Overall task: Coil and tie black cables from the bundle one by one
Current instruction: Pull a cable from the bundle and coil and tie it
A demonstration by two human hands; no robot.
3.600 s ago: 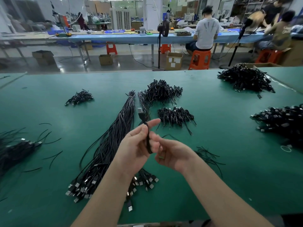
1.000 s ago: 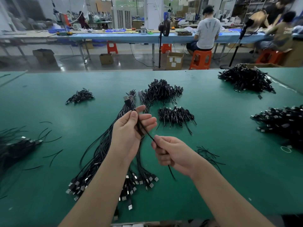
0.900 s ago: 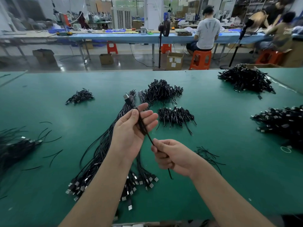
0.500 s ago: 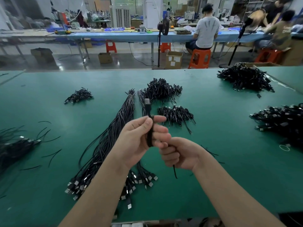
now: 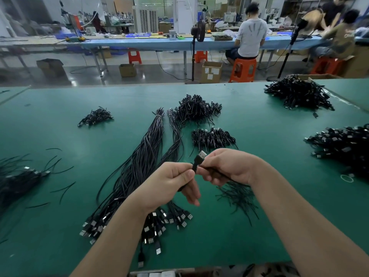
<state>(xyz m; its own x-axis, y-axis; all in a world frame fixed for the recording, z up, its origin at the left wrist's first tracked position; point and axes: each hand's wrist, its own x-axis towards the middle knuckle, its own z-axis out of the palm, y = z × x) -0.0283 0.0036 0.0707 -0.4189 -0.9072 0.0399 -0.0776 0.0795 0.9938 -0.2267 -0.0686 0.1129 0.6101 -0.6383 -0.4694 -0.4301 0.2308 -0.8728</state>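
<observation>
- Held above the worktop (image 5: 60,120), just on the near side of the long bundle (image 5: 139,168): one black cable (image 5: 196,163), plug end tilted up and away.
- Left hand (image 5: 171,182) pinching the cable below the plug; right hand (image 5: 229,166) curled round its doubled length, touching the left.
- Both hands together, clamped on that one cable.
- Bare green surface left of the bundle out to the small heap (image 5: 95,117); more between the bundle and the worktop's far edge.
- Counted around the bundle: two tied heaps (image 5: 196,109) beyond it, two larger piles (image 5: 297,94) to its right, one pile (image 5: 16,180) at the left edge.
- Loose ties (image 5: 237,194) just right of the bundle, beneath the right wrist.
</observation>
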